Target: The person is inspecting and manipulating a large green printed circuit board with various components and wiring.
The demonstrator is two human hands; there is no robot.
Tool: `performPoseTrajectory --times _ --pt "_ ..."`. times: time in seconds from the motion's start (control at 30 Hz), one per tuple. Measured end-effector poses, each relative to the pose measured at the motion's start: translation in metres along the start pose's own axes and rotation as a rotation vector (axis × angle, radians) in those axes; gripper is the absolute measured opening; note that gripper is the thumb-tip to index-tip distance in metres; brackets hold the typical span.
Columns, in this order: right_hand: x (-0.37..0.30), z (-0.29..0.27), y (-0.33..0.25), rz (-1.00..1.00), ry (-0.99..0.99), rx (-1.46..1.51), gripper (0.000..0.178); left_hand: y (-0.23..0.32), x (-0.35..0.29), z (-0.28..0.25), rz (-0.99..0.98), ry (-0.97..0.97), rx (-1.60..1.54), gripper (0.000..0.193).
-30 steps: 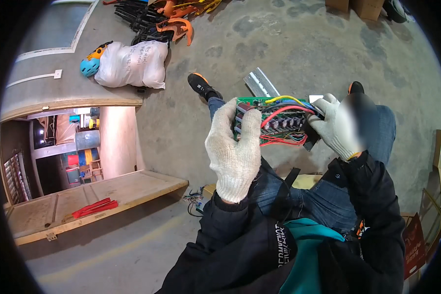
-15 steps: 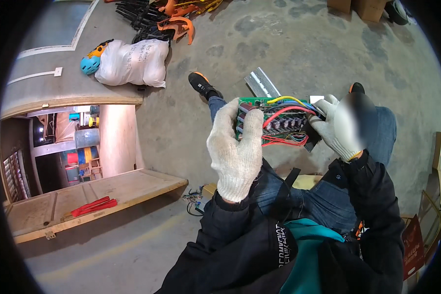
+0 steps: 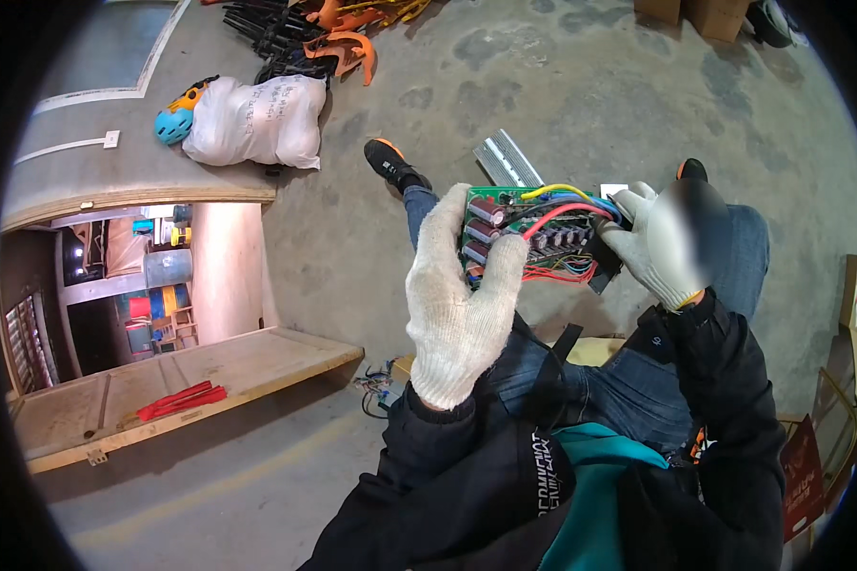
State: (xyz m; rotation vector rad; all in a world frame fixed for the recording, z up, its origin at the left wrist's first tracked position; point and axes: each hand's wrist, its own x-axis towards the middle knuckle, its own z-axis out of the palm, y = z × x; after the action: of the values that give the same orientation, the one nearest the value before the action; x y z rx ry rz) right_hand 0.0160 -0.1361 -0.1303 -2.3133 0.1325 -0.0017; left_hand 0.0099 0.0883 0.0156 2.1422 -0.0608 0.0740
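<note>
Both my hands wear white knit gloves and hold a green circuit board (image 3: 554, 228) up in front of my lap. Large brown capacitors line its left end, and thick yellow, red, black and blue wires run across to its right end. My left hand (image 3: 467, 285) grips the left end, with the thumb over the front near the red wire and the fingers along the outer edge. My right hand (image 3: 652, 243) is closed around the wire bundle (image 3: 607, 207) at the right end; part of that hand is blurred. Beyond the board, a ribbed silver metal housing (image 3: 508, 158) lies on the floor.
Cut wire scraps (image 3: 376, 388) lie on the floor at my left. A low wooden frame (image 3: 276, 371) carries red rods (image 3: 183, 400). Farther off are a stuffed white sack (image 3: 257, 124), a blue helmet (image 3: 173, 127) and orange plastic parts (image 3: 352, 55). Cardboard boxes (image 3: 719, 17) stand far right.
My left hand has shifted slightly right across the board, its thumb now lower by the red wire, and more capacitors show. The right hand stays at the wires.
</note>
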Motion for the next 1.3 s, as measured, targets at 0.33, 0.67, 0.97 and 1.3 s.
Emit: performPoseTrajectory --times 0.33,0.67,0.97,1.3 --pt "-0.001 0.005 0.008 -0.074 0.044 -0.010 0.031 -0.019 -0.006 -0.012 -0.032 -0.116 -0.380 0.066" --pt "0.002 0.000 0.004 -0.021 -0.067 -0.028 0.037 -0.021 -0.002 -0.017 -0.092 -0.127 -0.278 0.061" --pt "0.003 -0.001 0.005 -0.047 -0.014 -0.007 0.033 -0.018 -0.011 -0.018 -0.164 -0.096 -0.320 0.052" --pt "0.003 0.008 0.014 -0.044 0.009 0.325 0.032 0.010 -0.042 0.018 -0.132 -0.159 -0.483 0.058"
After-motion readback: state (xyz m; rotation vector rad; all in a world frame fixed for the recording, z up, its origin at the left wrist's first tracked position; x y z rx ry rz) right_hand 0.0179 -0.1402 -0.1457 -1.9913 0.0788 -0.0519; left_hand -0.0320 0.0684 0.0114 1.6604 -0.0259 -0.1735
